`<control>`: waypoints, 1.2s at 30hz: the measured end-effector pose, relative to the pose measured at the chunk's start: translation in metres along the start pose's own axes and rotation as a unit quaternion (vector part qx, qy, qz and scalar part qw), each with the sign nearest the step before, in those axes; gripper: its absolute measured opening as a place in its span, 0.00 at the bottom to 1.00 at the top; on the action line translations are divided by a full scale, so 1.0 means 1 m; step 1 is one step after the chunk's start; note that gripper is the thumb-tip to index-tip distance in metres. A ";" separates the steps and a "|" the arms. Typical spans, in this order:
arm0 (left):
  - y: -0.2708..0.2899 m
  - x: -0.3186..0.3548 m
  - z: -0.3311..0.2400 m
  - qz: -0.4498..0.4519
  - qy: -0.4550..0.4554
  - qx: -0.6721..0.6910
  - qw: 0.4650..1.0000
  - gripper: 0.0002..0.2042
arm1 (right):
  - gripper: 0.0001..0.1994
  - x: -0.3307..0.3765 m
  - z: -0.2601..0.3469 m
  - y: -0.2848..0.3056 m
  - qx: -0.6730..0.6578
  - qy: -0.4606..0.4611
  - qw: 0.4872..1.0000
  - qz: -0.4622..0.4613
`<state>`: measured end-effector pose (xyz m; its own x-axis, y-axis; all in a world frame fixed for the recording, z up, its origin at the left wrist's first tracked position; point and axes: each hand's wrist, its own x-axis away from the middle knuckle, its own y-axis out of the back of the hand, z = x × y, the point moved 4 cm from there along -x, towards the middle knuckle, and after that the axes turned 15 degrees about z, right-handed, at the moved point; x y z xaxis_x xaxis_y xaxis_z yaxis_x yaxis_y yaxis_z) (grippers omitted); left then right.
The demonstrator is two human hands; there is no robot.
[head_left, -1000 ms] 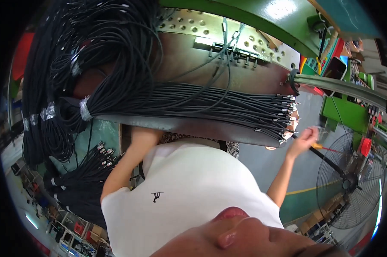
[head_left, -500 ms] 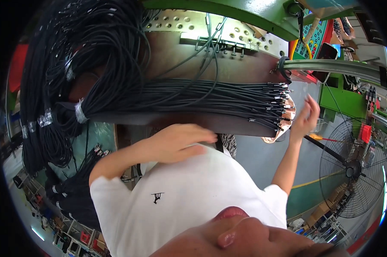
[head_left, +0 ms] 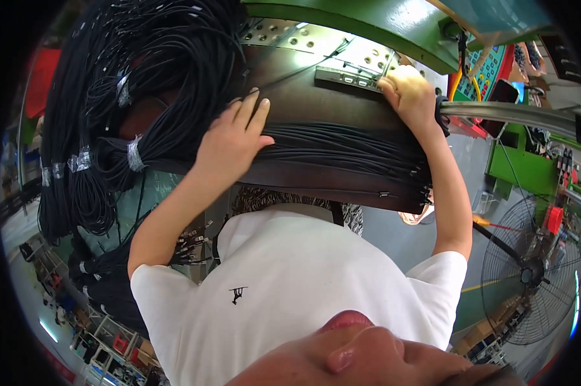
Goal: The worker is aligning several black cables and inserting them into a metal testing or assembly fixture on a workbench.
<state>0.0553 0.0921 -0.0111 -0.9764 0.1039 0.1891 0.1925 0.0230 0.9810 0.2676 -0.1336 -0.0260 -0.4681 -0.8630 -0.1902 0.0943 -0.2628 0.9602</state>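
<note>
My left hand (head_left: 232,138) lies with its fingers apart at the left part of a bundle of black cables (head_left: 342,145). The bundle stretches along the near part of a dark brown table (head_left: 290,106). Beyond it, my right hand (head_left: 407,93) is closed at the right end of a black clamp fixture (head_left: 342,78); whatever its fingers hold is hidden. Thin cables (head_left: 316,62) slant over the table and the perforated metal plate (head_left: 297,40) behind the fixture, partly blurred. One cable with a small end connector (head_left: 384,193) lies near the front edge.
Large coils of black cable (head_left: 181,77), tied with silvery wrap (head_left: 136,154), hang at the left. A green machine beam (head_left: 361,22) crosses the back. At the right are a metal rail (head_left: 503,109), a control panel (head_left: 487,67) and a floor fan (head_left: 530,273).
My left hand has moved from in front of my chest to the cables. My right hand has gone from beside the table to the fixture and closed. The cables over the fixture have shifted.
</note>
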 end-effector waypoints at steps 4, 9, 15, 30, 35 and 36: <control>0.011 -0.022 0.018 -0.057 -0.111 0.133 0.983 0.17 | 0.12 -0.008 -0.006 0.013 -0.049 -0.108 0.993 0.011; 0.017 -0.018 0.030 -0.052 -0.054 0.344 0.936 0.09 | 0.17 0.094 0.028 0.079 0.044 -0.071 0.988 -0.128; 0.030 -0.038 0.028 0.221 0.001 0.459 0.861 0.10 | 0.22 0.270 0.007 0.051 0.156 -0.461 0.873 -0.040; 0.052 -0.133 -0.168 0.415 -0.219 0.695 0.545 0.14 | 0.09 0.140 0.072 0.021 -0.104 -0.124 0.987 0.009; 0.040 -0.064 -0.147 0.246 -0.123 0.790 0.547 0.09 | 0.06 0.131 0.080 0.045 -0.564 -0.171 0.791 -0.162; 0.029 -0.056 -0.145 0.216 -0.103 0.800 0.550 0.10 | 0.10 0.129 0.073 0.042 -0.613 -0.177 0.744 -0.196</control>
<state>0.1018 -0.0576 0.0128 -0.8057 0.5501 0.2197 0.4021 0.7803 -0.4790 0.1471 -0.2239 0.0047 -0.8527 -0.5057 -0.1313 0.5192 -0.8482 -0.1051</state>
